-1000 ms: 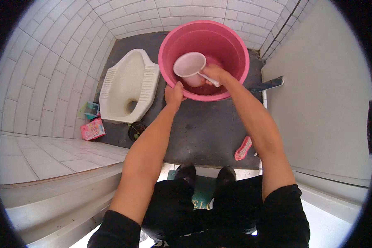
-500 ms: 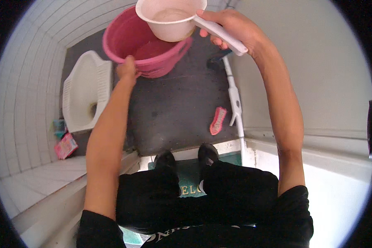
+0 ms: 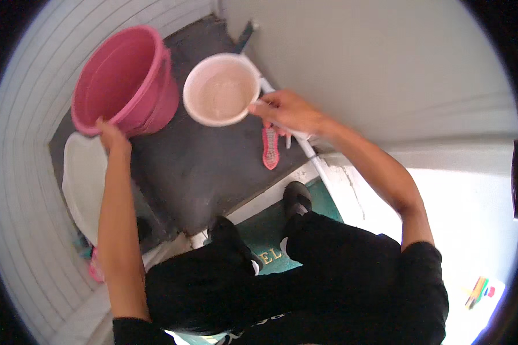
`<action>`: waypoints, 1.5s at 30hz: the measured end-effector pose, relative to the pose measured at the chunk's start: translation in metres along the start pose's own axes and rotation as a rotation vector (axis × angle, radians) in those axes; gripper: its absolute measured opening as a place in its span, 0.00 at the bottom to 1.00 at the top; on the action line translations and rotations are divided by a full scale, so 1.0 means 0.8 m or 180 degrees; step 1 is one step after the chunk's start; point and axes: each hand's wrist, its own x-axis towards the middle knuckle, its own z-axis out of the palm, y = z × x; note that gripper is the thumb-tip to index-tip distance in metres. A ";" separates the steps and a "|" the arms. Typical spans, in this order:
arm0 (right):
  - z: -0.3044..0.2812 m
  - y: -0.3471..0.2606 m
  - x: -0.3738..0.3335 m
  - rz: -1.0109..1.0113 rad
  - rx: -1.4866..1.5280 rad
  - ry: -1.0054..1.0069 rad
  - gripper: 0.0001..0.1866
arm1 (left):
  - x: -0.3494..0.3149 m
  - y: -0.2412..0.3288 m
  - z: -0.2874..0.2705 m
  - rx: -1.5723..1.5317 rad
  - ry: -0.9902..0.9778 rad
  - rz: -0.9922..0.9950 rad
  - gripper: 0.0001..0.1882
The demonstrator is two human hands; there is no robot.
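My left hand (image 3: 115,138) grips the near rim of a pink plastic bucket (image 3: 165,95), which is tilted with its mouth turned to the left and toward me. Its inside looks bare where I can see it. In my right hand (image 3: 293,112) is a white dipper (image 3: 192,109), its handle running back under my fingers and palm. The dipper's bowl faces up, to the right of the bucket and apart from it. Whether any water lies in the bowl, I cannot tell.
A white squat toilet (image 3: 81,178) is set in the floor at left, partly behind my left forearm. Beyond my right hand lies a pink scrub brush (image 3: 271,152). A white pole (image 3: 322,167) leans along the right wall. My feet stand on a green mat (image 3: 250,227).
The view has turned. The bucket has moved left over the toilet's far end and tipped further. My right hand has drawn the dipper away from above the bucket, nearer to me.
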 end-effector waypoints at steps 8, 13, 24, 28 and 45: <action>0.022 0.082 -0.034 0.0318 0.0861 -0.0319 0.22 | -0.071 -0.132 -0.009 0.3725 -0.1857 0.0933 0.32; 0.042 0.101 -0.101 0.0636 0.0697 -0.0277 0.21 | -0.116 -0.143 0.158 0.2201 -0.3187 -0.0540 0.26; 0.003 0.103 -0.214 0.1098 0.1022 -0.0077 0.19 | -0.281 -0.290 0.262 0.1146 -0.3541 -0.2193 0.29; -0.014 0.123 -0.234 0.0939 0.1210 0.0249 0.17 | -0.311 -0.296 0.273 0.1199 -0.3520 -0.1920 0.25; 0.001 0.159 -0.020 0.0238 0.1055 0.0793 0.24 | -0.248 -0.215 0.097 0.0968 -0.3104 -0.1910 0.21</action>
